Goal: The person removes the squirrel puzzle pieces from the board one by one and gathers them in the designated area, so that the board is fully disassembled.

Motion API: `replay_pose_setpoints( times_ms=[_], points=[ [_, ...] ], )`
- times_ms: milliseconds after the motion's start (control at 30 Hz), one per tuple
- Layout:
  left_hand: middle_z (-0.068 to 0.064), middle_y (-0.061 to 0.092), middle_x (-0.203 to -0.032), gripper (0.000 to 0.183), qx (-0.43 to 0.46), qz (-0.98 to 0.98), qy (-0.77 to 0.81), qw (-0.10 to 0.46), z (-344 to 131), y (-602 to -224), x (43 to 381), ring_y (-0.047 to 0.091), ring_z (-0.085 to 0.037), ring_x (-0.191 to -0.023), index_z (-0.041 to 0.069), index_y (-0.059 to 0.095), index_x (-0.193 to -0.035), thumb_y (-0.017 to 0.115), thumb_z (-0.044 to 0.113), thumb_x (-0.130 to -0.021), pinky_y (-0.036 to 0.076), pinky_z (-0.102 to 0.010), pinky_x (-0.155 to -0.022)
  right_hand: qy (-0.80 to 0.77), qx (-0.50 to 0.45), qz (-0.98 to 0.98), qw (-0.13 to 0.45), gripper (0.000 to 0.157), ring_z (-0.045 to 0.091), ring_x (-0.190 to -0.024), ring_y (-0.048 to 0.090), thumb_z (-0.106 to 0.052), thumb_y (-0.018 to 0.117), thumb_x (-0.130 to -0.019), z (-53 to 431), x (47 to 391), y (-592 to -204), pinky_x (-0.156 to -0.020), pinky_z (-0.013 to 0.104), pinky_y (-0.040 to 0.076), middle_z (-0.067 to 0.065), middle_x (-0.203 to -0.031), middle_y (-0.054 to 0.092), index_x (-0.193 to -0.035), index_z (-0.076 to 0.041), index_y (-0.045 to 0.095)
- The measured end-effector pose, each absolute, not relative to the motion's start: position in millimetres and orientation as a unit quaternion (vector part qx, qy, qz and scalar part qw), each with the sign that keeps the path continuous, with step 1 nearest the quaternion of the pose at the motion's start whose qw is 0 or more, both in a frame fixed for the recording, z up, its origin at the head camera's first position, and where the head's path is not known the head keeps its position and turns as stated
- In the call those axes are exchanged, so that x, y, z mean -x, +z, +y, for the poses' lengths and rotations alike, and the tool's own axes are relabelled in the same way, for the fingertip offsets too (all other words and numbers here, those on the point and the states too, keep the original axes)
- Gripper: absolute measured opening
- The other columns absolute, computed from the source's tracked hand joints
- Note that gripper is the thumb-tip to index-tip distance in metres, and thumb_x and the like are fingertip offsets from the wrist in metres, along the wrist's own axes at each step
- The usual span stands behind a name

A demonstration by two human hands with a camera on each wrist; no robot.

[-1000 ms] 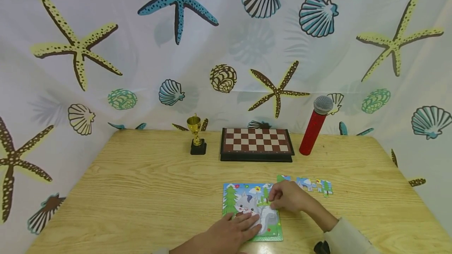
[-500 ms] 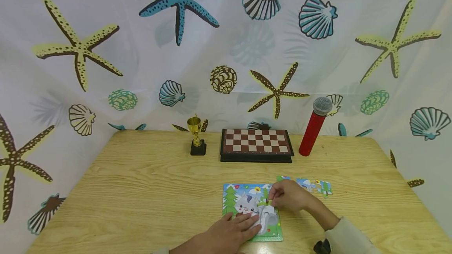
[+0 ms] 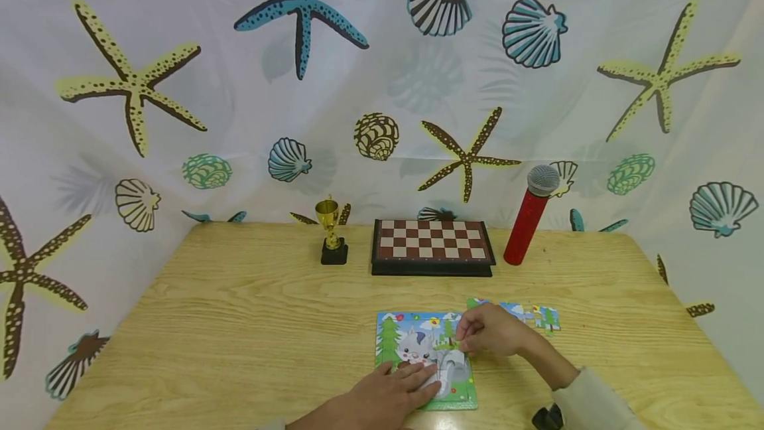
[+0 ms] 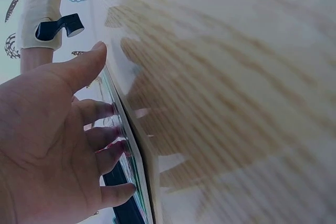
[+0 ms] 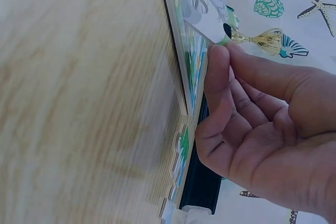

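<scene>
A jigsaw puzzle [image 3: 389,334] with a grey-and-white squirrel lies in its frame near the table's front. My left hand [image 3: 388,390] rests on its lower part, fingers spread; the left wrist view shows its fingertips on the picture surface. At the puzzle's right side, my right hand [image 3: 492,329] pinches a puzzle piece [image 5: 207,19] between thumb and index finger. The piece, mostly white and grey with a bit of green, is tilted up from the picture in the right wrist view. Part of the squirrel is hidden under my left hand.
Several loose puzzle pieces [image 3: 546,317] lie behind and right of my right hand. Farther back stand a gold trophy cup [image 3: 329,227], a checkered board box [image 3: 432,247] and a red microphone [image 3: 526,224]. A patterned cloth [image 3: 239,85] hangs behind the wooden table [image 3: 239,324].
The pinched piece has shifted and tilted slightly over the squirrel's tail area, with only a small movement of my right fingers. My left hand stays in place on the puzzle.
</scene>
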State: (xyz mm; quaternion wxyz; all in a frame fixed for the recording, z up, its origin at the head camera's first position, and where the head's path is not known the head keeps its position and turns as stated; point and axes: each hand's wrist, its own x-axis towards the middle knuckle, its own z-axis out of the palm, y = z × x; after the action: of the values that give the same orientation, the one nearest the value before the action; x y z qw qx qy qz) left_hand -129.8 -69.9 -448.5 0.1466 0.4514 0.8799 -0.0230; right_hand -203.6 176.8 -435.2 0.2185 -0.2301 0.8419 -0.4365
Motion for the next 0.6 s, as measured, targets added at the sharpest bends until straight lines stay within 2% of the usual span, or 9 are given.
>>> replay_pose_setpoints(
  times_ms=[267, 433, 600],
  points=[
    [0.002, 0.023, -0.158, 0.077, -0.453, 0.879, -0.025, 0.147, -71, -448, 131, 0.028, -0.014, -0.144, 0.026, 0.028, -0.150, 0.042, 0.068, -0.088, 0.039, -0.046, -0.103, -0.437, 0.247, 0.836, 0.220, 0.004, 0.009, -0.063, 0.058, -0.004, 0.066, -0.086, 188, 202, -432, -0.058, 0.023, 0.047, 0.002, -0.071, 0.064, -0.083, 0.000, 0.065],
    [0.004, 0.024, -0.158, 0.078, -0.452, 0.879, -0.025, 0.150, -70, -448, 131, 0.028, -0.013, -0.144, 0.026, 0.028, -0.150, 0.043, 0.069, -0.087, 0.039, -0.047, -0.104, -0.448, 0.222, 0.837, 0.221, 0.007, 0.014, -0.068, 0.060, -0.004, 0.064, -0.087, 201, 203, -430, -0.061, 0.025, 0.049, 0.009, -0.077, 0.065, -0.088, 0.004, 0.064],
    [0.003, 0.027, -0.157, 0.078, -0.468, 0.874, -0.033, 0.126, -72, -450, 133, 0.031, -0.013, -0.142, 0.025, 0.029, -0.150, 0.044, 0.068, -0.087, 0.040, -0.046, -0.102, -0.447, 0.209, 0.844, 0.211, 0.008, 0.017, -0.070, 0.061, -0.003, 0.063, -0.087, 221, 204, -427, -0.062, 0.025, 0.050, 0.010, -0.079, 0.064, -0.089, 0.005, 0.063]
  ],
)
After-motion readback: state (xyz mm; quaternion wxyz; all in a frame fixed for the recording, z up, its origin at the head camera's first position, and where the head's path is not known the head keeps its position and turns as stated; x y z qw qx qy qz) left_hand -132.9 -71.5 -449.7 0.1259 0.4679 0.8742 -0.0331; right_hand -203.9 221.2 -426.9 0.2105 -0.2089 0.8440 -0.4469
